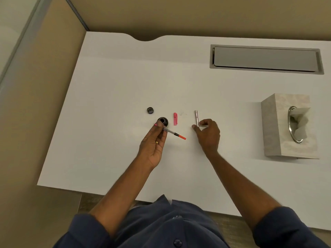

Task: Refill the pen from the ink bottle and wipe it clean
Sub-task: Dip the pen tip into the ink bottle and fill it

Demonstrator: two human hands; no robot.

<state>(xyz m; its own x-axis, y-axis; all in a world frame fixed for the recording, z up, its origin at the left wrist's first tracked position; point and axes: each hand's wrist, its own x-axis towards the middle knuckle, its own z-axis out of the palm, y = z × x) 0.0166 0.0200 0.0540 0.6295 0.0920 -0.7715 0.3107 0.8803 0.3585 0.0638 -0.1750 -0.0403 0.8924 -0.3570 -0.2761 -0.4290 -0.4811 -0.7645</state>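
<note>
On the white desk (111, 90) stands a small dark ink bottle (163, 121), uncapped, with its lid (150, 110) lying apart to the upper left. My left hand (152, 144) pinches a clear pen section with a converter and an orange-red end (174, 134), held level just in front of the bottle. A pink pen cap (175, 119) lies right of the bottle. My right hand (207, 134) touches the near end of a slim metallic pen barrel (196, 117) lying on the desk; whether it grips the barrel is unclear.
A beige tissue box (290, 126) with a tissue sticking out stands at the right. A grey cable hatch (266, 59) is set into the desk at the back right. A tan partition (41, 97) borders the left edge.
</note>
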